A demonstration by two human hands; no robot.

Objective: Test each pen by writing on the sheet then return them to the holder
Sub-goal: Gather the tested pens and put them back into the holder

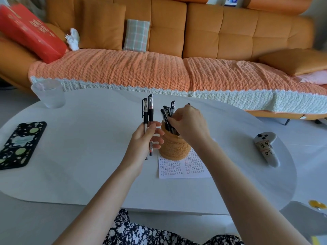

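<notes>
At the middle of the white bench (79, 156), a carved wooden holder (174, 147) is stood on the far edge of a written sheet (187, 171). Two pens (148, 110) are gripped upright, caps up, in the left hand (145, 138), just left of the holder. The right hand (190, 122) is placed over the holder, its fingers curled round the bunch of pens (167, 112) standing inside. A phone (19, 144) and a glass (48, 94) are seen at the left, a controller (267, 149) at the right.
</notes>
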